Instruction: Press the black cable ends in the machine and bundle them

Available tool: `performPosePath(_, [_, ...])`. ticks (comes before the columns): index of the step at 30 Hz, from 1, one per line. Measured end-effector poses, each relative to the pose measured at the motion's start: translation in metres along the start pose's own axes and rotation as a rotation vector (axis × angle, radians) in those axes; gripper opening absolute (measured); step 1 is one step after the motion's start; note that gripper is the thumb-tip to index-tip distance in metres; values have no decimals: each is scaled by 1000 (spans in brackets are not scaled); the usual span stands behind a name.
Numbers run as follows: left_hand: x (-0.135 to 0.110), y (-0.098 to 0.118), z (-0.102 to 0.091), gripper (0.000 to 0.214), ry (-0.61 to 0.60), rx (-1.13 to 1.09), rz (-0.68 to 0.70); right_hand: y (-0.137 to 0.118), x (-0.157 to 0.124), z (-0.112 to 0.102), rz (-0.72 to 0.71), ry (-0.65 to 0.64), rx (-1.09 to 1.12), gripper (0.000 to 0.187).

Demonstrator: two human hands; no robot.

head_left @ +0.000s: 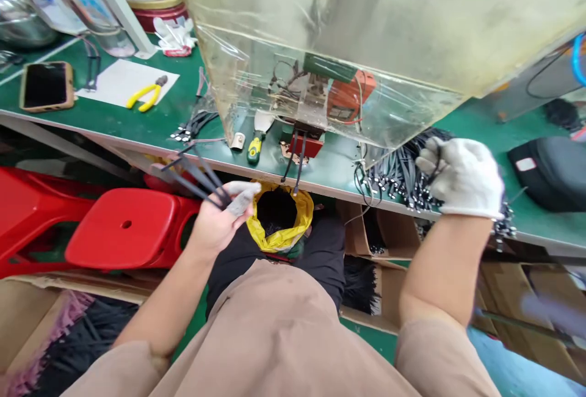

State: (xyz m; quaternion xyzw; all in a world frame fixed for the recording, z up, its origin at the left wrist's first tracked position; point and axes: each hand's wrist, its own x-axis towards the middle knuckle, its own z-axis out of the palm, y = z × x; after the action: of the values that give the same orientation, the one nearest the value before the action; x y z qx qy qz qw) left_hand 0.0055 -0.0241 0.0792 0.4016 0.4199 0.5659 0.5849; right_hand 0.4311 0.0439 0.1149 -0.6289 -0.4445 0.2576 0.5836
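Observation:
My left hand, with white coverings on its thumb and a finger, is closed around a few flat black cables that stick out up and to the left. In a white knitted glove, my right hand has its fingers curled at a heap of black cables with small metal ends, on the right of the bench. A dark strand shows at its fingertips. Between the hands stands a small machine with a red block. Two black cables hang from it over the bench edge.
A cloudy plastic shield hangs over the machine. A screwdriver, pliers and a phone lie on the green bench. Below are a yellow-lined bin, a red stool and cardboard boxes.

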Motion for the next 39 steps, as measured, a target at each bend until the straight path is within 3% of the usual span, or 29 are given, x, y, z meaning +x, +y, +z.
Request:
performPosePath(2, [24,-16,10,42,27,61,14,-14,-7,1,38,28,262,26])
performPosePath(5, [62,-39,29,56,41,139,-9,-32,-24,5,76,-40,461,34])
performPosePath(7, [81,-49,42,57,20,187,-41,-40,-38,9,138,-112,508,38])
performPosePath(9, [89,-54,53,53,-85,217,-87,-41,-51,13,177,-153,461,38])
performPosePath(12, [84,-59,63,52,-246,216,-156,-36,-66,17,168,-172,400,30])
performPosePath(15, [69,-62,65,51,-304,248,-187,-28,-73,21,166,-162,435,23])
performPosePath(22, [54,-52,61,50,-238,352,-75,-42,-90,37,159,-95,657,24])
performPosePath(31, [53,-54,61,57,-270,189,-155,-48,-131,46,56,-8,342,20])
performPosePath(35, [51,-42,55,58,-254,212,-111,-49,-136,58,18,-125,356,18])
performPosePath(39, [15,0,39,59,-294,243,-131,-50,-148,74,16,-333,380,18])
